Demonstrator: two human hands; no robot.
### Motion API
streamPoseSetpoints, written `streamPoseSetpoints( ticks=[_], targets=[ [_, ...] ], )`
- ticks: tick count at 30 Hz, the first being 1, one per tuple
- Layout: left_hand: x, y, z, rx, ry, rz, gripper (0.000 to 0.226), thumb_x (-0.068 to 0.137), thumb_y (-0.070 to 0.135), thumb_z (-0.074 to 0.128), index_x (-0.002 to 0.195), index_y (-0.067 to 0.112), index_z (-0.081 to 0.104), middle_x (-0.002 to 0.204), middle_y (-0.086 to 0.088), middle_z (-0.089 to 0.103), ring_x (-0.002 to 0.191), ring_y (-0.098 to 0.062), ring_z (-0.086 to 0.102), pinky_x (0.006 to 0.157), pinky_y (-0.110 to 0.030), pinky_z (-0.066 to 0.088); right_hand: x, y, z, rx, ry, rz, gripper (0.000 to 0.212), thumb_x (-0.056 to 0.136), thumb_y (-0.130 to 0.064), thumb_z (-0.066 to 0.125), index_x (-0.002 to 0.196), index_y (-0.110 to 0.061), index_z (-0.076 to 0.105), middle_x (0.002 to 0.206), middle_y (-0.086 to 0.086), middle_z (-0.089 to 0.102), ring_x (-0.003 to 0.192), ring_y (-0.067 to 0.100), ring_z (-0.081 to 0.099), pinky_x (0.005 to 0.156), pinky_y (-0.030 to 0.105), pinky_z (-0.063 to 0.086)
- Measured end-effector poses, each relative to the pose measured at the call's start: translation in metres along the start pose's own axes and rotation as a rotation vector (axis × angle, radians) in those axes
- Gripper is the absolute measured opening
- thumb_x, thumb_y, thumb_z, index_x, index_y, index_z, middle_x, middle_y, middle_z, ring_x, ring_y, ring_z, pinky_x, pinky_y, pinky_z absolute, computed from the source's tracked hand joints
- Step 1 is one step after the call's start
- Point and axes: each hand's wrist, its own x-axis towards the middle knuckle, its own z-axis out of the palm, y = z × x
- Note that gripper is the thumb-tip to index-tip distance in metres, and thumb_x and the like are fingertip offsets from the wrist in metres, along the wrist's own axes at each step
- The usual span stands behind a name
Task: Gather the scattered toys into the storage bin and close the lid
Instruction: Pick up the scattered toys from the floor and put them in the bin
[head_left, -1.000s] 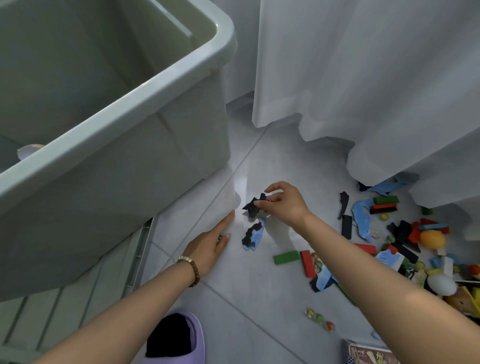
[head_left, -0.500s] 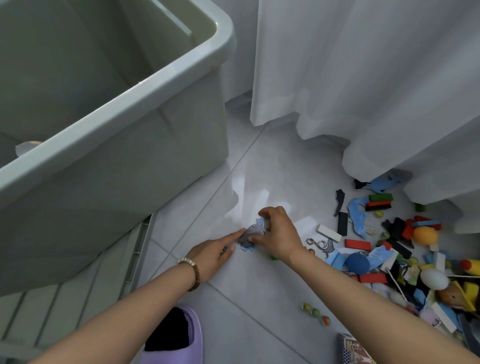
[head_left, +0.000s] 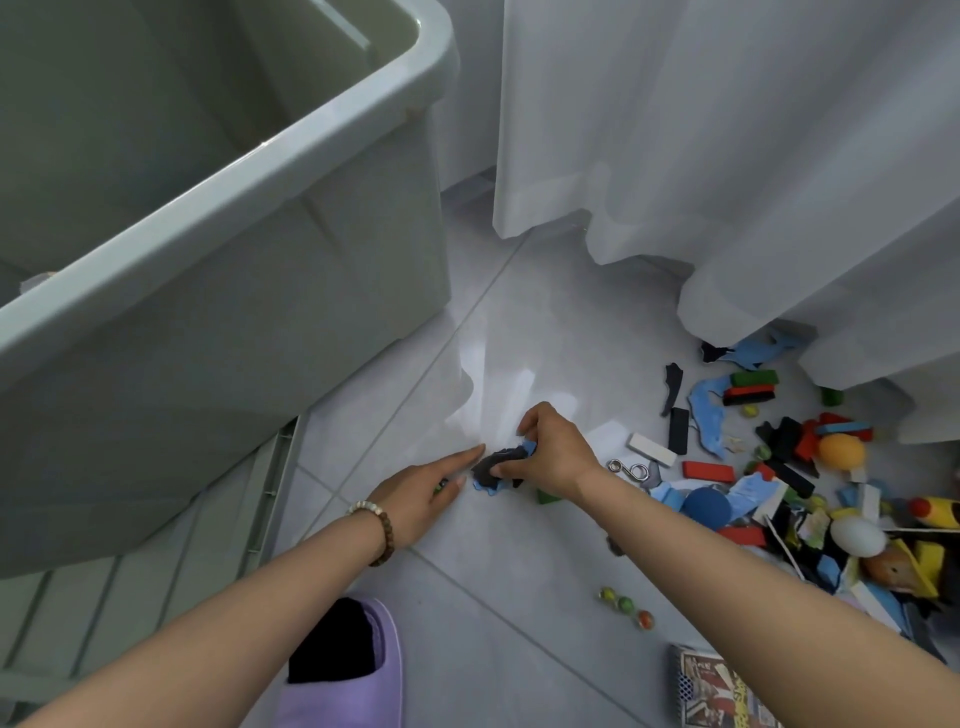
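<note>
A big grey-green storage bin (head_left: 291, 156) stands open at the upper left, its lid (head_left: 156, 561) lying flat on the floor beneath it. My right hand (head_left: 553, 452) pinches black and blue foam pieces (head_left: 496, 467) low against the tiled floor. My left hand (head_left: 421, 493) rests flat beside them, fingers straight, fingertips almost touching the pieces. A heap of scattered toys (head_left: 810, 483) lies to the right: coloured blocks, foam shapes, a blue ball (head_left: 706, 509), an orange ball (head_left: 841, 451) and a white egg (head_left: 857, 538).
White curtains (head_left: 727, 156) hang down to the floor behind the toys. Three marbles (head_left: 626, 605) lie near my right forearm. A purple slipper (head_left: 343, 670) sits at the bottom centre. A printed box (head_left: 717, 691) lies at the bottom right.
My right hand has dropped from holding one black piece above the floor to gathering the black and blue pieces on the tiles. My left hand stayed flat beside them. The view shifted slightly right.
</note>
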Motion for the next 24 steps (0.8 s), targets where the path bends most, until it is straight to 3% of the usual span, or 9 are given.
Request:
streamPoseSetpoints(
  ticks=[2, 4, 7, 10, 13, 17, 19, 21, 24],
  targets=[
    [-0.001, 0.004, -0.001, -0.067, 0.040, -0.019, 0.040, 0.099, 0.035, 0.035, 0.138, 0.047, 0.033, 0.131, 0.010, 0.053, 0.117, -0.012, 0.052, 0.099, -0.027, 0.042, -0.002, 0.003, -0.006, 0.090, -0.047, 0.011, 0.032, 0.068, -0.023, 0.082, 0.085, -0.016, 0.056, 0.086, -0.003, 0.051, 0.087, 0.013, 0.051, 0.064, 0.020, 0.039],
    [-0.005, 0.023, -0.009, -0.155, 0.108, -0.017, 0.033, 0.098, 0.033, 0.039, 0.131, 0.032, 0.046, 0.099, 0.009, 0.058, 0.094, -0.008, 0.056, 0.082, -0.020, 0.042, -0.013, 0.006, -0.020, 0.170, -0.034, 0.016, 0.023, 0.070, -0.020, 0.082, 0.078, -0.013, 0.061, 0.076, -0.001, 0.053, 0.073, 0.012, 0.053, 0.058, 0.015, 0.042],
    [-0.011, 0.063, -0.027, -0.282, 0.177, 0.057, 0.017, 0.098, 0.027, 0.043, 0.097, 0.022, 0.059, 0.068, 0.014, 0.045, 0.057, 0.002, 0.045, 0.060, -0.015, 0.035, -0.032, 0.005, -0.056, 0.369, 0.030, 0.079, 0.024, 0.071, -0.015, 0.080, 0.085, -0.007, 0.062, 0.083, 0.011, 0.066, 0.061, 0.015, 0.061, 0.067, 0.026, 0.055],
    [-0.033, 0.134, -0.067, -0.388, 0.216, 0.228, 0.026, 0.097, 0.027, 0.045, 0.073, 0.023, 0.055, 0.059, 0.008, 0.039, 0.049, -0.003, 0.033, 0.054, -0.017, 0.033, -0.067, -0.027, -0.119, 0.514, 0.145, 0.026, 0.023, 0.073, -0.010, 0.078, 0.087, -0.010, 0.059, 0.093, 0.015, 0.070, 0.068, 0.020, 0.067, 0.063, 0.020, 0.055],
    [-0.071, 0.200, -0.121, -0.478, 0.316, 0.397, 0.029, 0.097, 0.025, 0.044, 0.070, 0.018, 0.052, 0.058, 0.001, 0.036, 0.046, -0.006, 0.029, 0.045, -0.012, 0.028, -0.101, -0.089, -0.173, 0.579, 0.255, -0.154, 0.022, 0.073, -0.008, 0.077, 0.084, -0.015, 0.059, 0.089, 0.006, 0.069, 0.069, 0.016, 0.066, 0.066, 0.019, 0.056],
    [-0.143, 0.237, -0.197, -0.391, 0.562, 0.562, 0.030, 0.097, 0.027, 0.044, 0.070, 0.018, 0.052, 0.060, -0.001, 0.040, 0.049, -0.006, 0.031, 0.049, -0.016, 0.031, -0.138, -0.192, -0.203, 0.625, 0.290, -0.428, 0.023, 0.072, -0.008, 0.077, 0.084, -0.017, 0.059, 0.088, 0.003, 0.069, 0.068, 0.011, 0.065, 0.062, 0.018, 0.055],
    [-0.167, 0.228, -0.233, -0.345, 0.694, 0.521, 0.029, 0.097, 0.025, 0.046, 0.070, 0.016, 0.054, 0.057, 0.002, 0.042, 0.048, -0.004, 0.032, 0.050, -0.019, 0.031, -0.144, -0.243, -0.196, 0.615, 0.222, -0.525, 0.025, 0.072, -0.006, 0.077, 0.086, -0.016, 0.058, 0.085, 0.002, 0.066, 0.066, 0.012, 0.063, 0.060, 0.019, 0.054],
    [-0.175, 0.198, -0.265, -0.290, 0.825, 0.359, 0.024, 0.096, 0.022, 0.048, 0.076, 0.013, 0.058, 0.056, 0.009, 0.046, 0.048, -0.002, 0.040, 0.052, -0.018, 0.034, -0.137, -0.287, -0.171, 0.538, 0.145, -0.551, 0.027, 0.072, -0.003, 0.077, 0.087, -0.013, 0.058, 0.080, 0.001, 0.062, 0.063, 0.011, 0.059, 0.063, 0.022, 0.054],
    [-0.165, 0.136, -0.289, -0.303, 0.834, -0.005, 0.019, 0.096, 0.013, 0.047, 0.100, 0.005, 0.063, 0.077, 0.004, 0.060, 0.068, -0.013, 0.057, 0.055, -0.018, 0.042, -0.110, -0.325, -0.125, 0.298, 0.121, -0.535, 0.029, 0.071, -0.007, 0.079, 0.093, -0.013, 0.061, 0.082, -0.003, 0.061, 0.073, 0.012, 0.057, 0.058, 0.006, 0.045]
  ],
)
